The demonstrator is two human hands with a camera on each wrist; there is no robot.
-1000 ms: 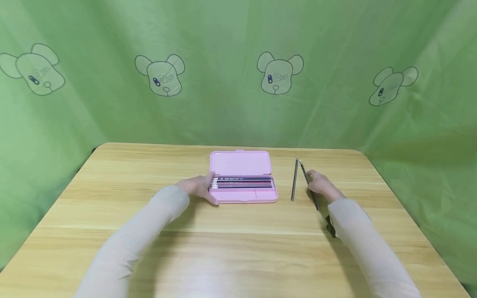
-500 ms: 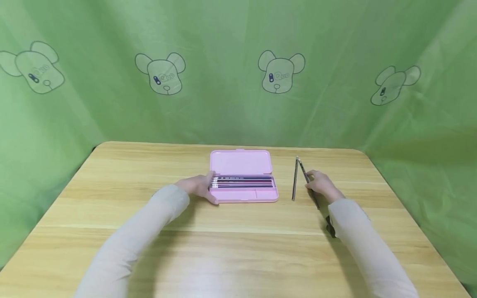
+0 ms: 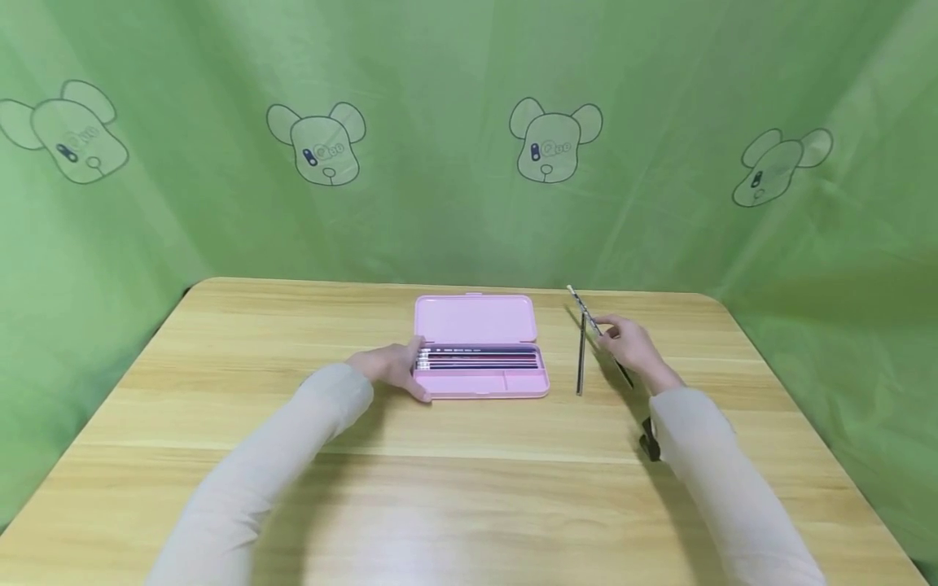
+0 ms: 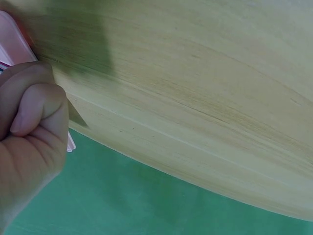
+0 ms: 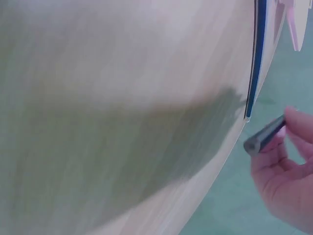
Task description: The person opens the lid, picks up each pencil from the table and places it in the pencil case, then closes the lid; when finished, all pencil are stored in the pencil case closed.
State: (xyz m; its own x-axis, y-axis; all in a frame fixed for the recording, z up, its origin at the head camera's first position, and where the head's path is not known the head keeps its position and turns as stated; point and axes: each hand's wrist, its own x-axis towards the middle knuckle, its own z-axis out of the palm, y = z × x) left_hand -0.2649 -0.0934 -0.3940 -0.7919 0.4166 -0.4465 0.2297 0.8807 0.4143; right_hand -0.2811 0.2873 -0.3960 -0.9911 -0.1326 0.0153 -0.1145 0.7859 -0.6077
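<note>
A pink pencil case (image 3: 469, 384) lies with its lid folded back in the head view, several dark pencils (image 3: 479, 359) side by side in its long back compartment. My left hand (image 3: 392, 366) grips the case's left end, thumb at the front corner; in the left wrist view that hand (image 4: 34, 112) covers most of the case. My right hand (image 3: 632, 346) pinches a dark pencil (image 3: 586, 312), raised and slanted with its far end up to the left. Another dark pencil (image 3: 581, 358) lies on the table between the case and my right hand.
The wooden table (image 3: 469, 496) reaches back to a green curtain (image 3: 440, 220) printed with bear heads. A small dark object (image 3: 649, 441) shows beside the right sleeve. In the front of the case are two shallow compartments.
My right hand has lifted the right-hand pencil off the table, its far end moving up and left over the other pencil. The left hand stays on the case.
</note>
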